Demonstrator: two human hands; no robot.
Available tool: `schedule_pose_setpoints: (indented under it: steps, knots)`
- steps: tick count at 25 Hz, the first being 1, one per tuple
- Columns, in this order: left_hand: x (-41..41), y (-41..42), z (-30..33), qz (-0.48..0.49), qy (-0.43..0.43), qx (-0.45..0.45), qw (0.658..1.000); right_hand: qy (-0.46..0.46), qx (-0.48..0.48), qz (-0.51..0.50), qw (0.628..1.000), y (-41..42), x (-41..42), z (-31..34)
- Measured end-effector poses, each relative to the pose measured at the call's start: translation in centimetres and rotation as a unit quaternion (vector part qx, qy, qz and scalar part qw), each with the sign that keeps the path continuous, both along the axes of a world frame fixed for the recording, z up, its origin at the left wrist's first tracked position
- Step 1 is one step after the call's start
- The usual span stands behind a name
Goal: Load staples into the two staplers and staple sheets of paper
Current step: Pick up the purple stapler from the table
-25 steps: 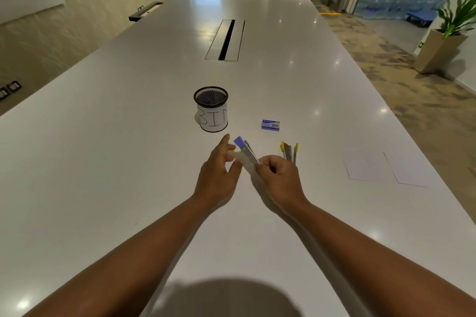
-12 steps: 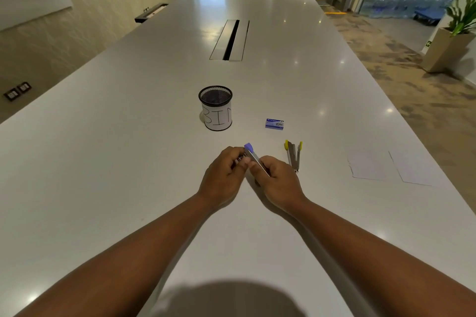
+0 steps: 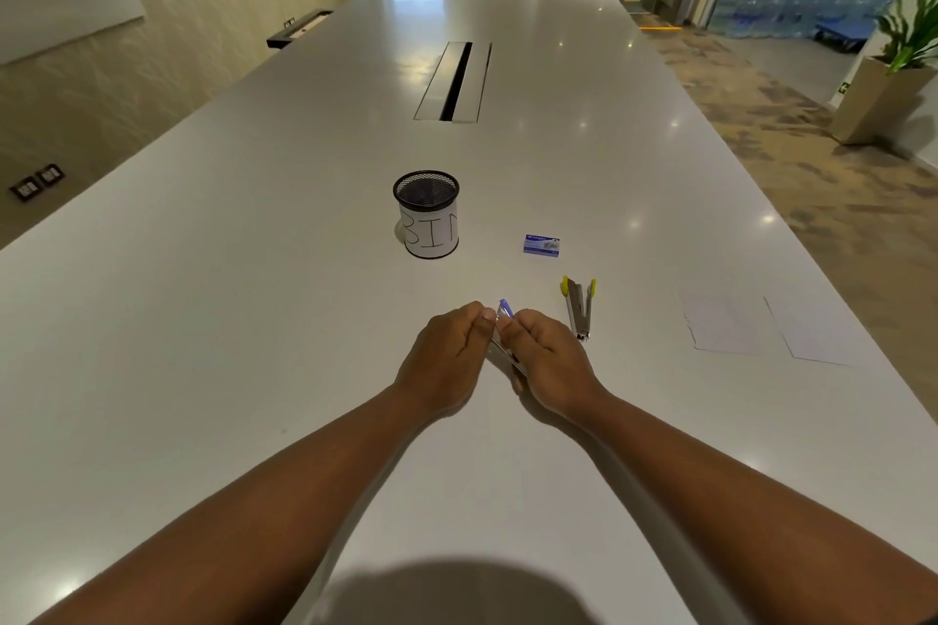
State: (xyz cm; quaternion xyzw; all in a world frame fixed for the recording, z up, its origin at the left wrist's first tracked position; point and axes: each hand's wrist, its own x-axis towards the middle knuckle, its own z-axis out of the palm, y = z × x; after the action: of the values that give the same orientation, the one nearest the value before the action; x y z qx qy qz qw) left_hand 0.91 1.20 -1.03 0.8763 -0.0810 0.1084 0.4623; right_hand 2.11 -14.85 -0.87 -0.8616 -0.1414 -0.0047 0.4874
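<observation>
Both hands meet over the blue stapler (image 3: 503,309): our left hand (image 3: 446,360) curls its fingers against one side, thumb tip pressed near the blue end, and our right hand (image 3: 545,360) wraps the other side, so the body is clamped between them low over the table (image 3: 254,371). We judge this two-sided grasp is there to steady the stapler while its top is pushed shut or worked open for loading — which of the two we cannot tell, since the hands hide most of it.

Just to the right lies the yellow stapler (image 3: 578,307), splayed open on the table, probably left that way so its channel is ready for staples. The staple box (image 3: 542,245) sits a little beyond, between that stapler and the mesh cup (image 3: 427,214) marked BIN, within easy reach of either hand. Two paper sheets (image 3: 761,327) lie flat well off to the right — kept apart, we think, until both staplers are loaded.
</observation>
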Motion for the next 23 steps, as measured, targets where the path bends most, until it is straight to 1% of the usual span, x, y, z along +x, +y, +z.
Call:
schedule_pose_setpoints:
  steps: [3,4,7,11,13,15,16,18,21,23]
  knots:
    - [-0.1,0.1,-0.4,0.006,-0.013,-0.023,1.000,0.052,0.137,-0.015,0.989,-0.1,-0.1,-0.1]
    - [-0.2,0.1,-0.4,0.005,-0.014,-0.028,1.000,0.053,0.152,-0.018,0.987,0.0,-0.2,-0.2]
    - [-0.1,0.1,-0.2,-0.001,0.000,-0.051,0.999,0.035,0.164,-0.038,0.985,0.0,-0.1,-0.2]
    - [0.6,0.6,-0.1,0.017,0.020,-0.120,0.992,-0.009,0.175,-0.059,0.983,-0.3,-0.1,-0.4]
    - [1.2,1.0,-0.3,0.040,0.052,-0.183,0.981,-0.020,0.163,-0.069,0.984,-0.4,-0.3,-0.4]
    - [1.8,1.2,-0.3,0.058,0.086,-0.265,0.959,-0.035,0.132,-0.083,0.987,-0.4,-0.5,-0.3]
    - [2.0,1.3,-0.3,0.062,0.097,-0.288,0.951,-0.040,0.125,-0.086,0.988,-0.5,-0.6,-0.2]
    - [2.1,1.3,-0.4,0.069,0.101,-0.285,0.951,-0.048,0.125,-0.089,0.987,-0.7,-0.8,-0.2]
    - [2.0,1.1,-0.6,0.108,0.068,-0.199,0.972,-0.046,0.132,-0.115,0.984,-1.0,-1.5,-0.4]
    - [2.1,0.8,-0.6,0.138,0.048,-0.152,0.977,-0.043,0.124,-0.131,0.983,-1.3,-2.0,-0.4]
